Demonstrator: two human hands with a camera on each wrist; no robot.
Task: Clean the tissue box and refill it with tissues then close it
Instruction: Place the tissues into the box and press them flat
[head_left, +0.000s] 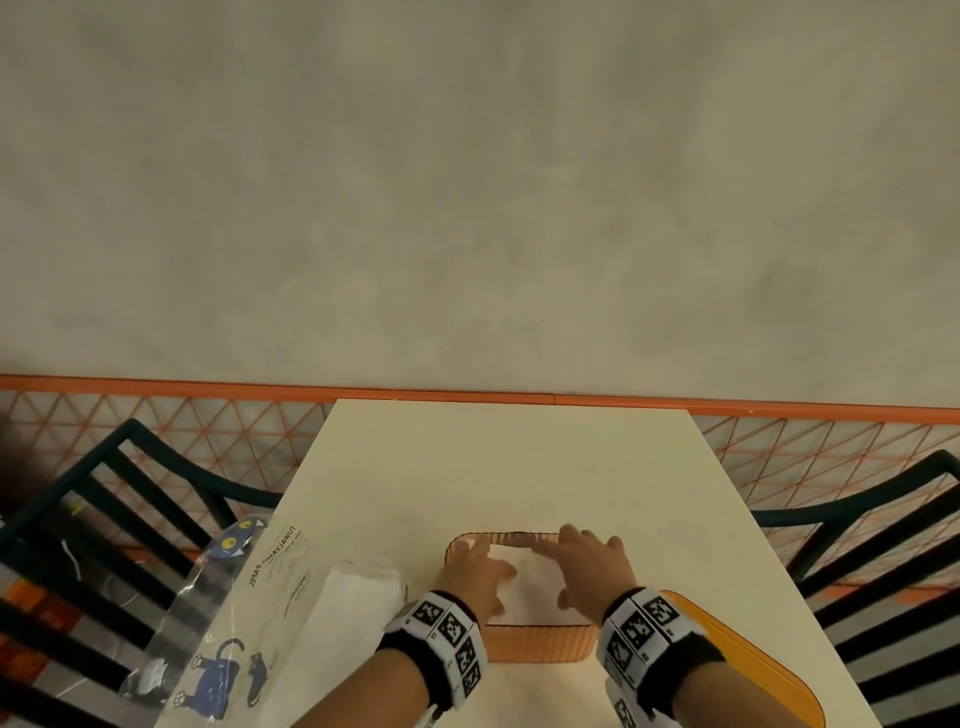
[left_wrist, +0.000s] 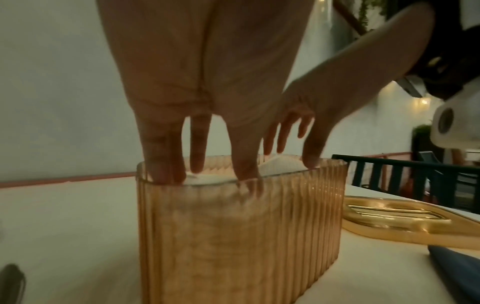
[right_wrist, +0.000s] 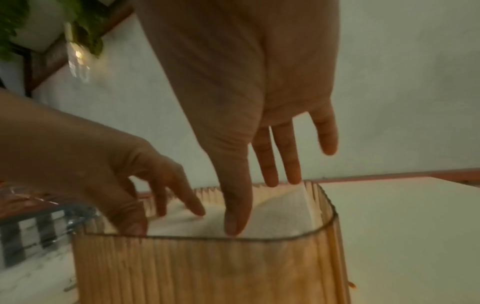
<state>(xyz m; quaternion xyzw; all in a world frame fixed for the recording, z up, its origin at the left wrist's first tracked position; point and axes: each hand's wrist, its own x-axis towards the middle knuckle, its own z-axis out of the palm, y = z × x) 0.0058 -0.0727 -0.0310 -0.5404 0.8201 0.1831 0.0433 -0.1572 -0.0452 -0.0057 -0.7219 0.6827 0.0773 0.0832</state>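
An amber ribbed tissue box (head_left: 540, 644) (left_wrist: 239, 236) (right_wrist: 207, 271) stands lidless on the white table, with a white stack of tissues (head_left: 524, 582) (right_wrist: 272, 216) inside. Both hands reach into its top. My left hand (head_left: 475, 569) (left_wrist: 205, 162) presses straight fingers on the tissues at the left end. My right hand (head_left: 587, 564) (right_wrist: 259, 185) presses its thumb and fingers on them at the right. The amber lid (head_left: 753, 660) (left_wrist: 405, 218) lies flat on the table to the right of the box.
A printed plastic tissue pack (head_left: 244, 613) with more white tissues (head_left: 358, 597) lies left of the box. Dark slatted chairs (head_left: 104, 519) (head_left: 883, 545) flank the table (head_left: 493, 467). A dark blue thing (left_wrist: 457, 265) lies by the lid.
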